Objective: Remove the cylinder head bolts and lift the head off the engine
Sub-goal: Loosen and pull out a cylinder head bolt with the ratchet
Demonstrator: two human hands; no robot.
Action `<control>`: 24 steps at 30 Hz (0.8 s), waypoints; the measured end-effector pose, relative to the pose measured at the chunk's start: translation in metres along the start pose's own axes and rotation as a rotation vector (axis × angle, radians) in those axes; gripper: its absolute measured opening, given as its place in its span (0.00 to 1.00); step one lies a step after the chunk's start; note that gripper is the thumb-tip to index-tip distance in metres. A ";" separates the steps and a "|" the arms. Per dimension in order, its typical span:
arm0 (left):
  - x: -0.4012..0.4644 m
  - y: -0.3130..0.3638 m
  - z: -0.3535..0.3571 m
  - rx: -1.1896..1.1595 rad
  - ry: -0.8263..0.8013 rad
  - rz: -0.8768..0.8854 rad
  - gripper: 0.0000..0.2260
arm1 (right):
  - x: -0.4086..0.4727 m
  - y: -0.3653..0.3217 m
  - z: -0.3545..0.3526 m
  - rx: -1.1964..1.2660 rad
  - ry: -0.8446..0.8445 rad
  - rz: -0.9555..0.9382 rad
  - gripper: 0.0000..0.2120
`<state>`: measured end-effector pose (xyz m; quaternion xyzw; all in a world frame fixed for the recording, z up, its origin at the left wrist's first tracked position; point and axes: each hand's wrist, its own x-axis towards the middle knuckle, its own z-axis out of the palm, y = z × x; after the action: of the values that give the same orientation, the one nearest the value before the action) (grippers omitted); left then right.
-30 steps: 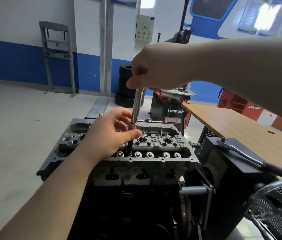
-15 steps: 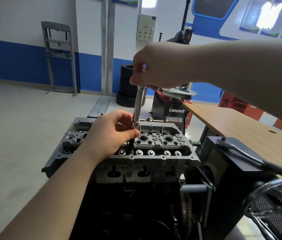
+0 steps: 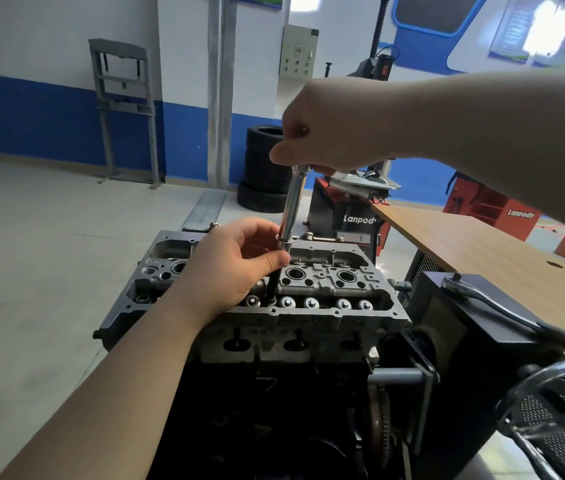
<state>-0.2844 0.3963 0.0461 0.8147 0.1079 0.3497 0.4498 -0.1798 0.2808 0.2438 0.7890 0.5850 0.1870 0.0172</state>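
The grey aluminium cylinder head (image 3: 329, 306) sits on the dark engine block (image 3: 274, 410) on a stand in front of me. A chrome extension bar (image 3: 293, 206) stands nearly upright over the head, with a black socket (image 3: 271, 285) at its lower end seated on a bolt in the near row. My right hand (image 3: 329, 133) grips the top of the bar from above. My left hand (image 3: 236, 268) pinches the bar's lower end where chrome meets black, thumb in front. The bolt itself is hidden under the socket.
A ratchet wrench (image 3: 482, 299) lies on a black box (image 3: 475, 341) to the right. Behind it runs a wooden bench (image 3: 482, 244). A wire basket (image 3: 558, 417) sits at lower right. Stacked tyres (image 3: 263, 168) and a red tyre machine (image 3: 354, 216) stand beyond the engine.
The bar and both hands keep their places on the bolt; my right hand has shifted very slightly at the bar's top. The view has drifted a little.
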 end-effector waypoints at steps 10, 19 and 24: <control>0.001 0.000 0.006 -0.006 0.095 0.000 0.13 | -0.003 0.002 -0.005 0.193 -0.106 0.024 0.25; -0.001 -0.002 0.003 -0.223 -0.087 0.024 0.15 | -0.009 0.011 -0.010 0.280 -0.159 -0.156 0.11; -0.001 0.002 0.011 -0.014 0.095 0.048 0.15 | -0.007 0.007 0.004 0.135 -0.020 -0.081 0.16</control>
<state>-0.2779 0.3869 0.0435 0.7962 0.1073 0.3995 0.4415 -0.1741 0.2729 0.2394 0.7659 0.6274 0.1384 -0.0227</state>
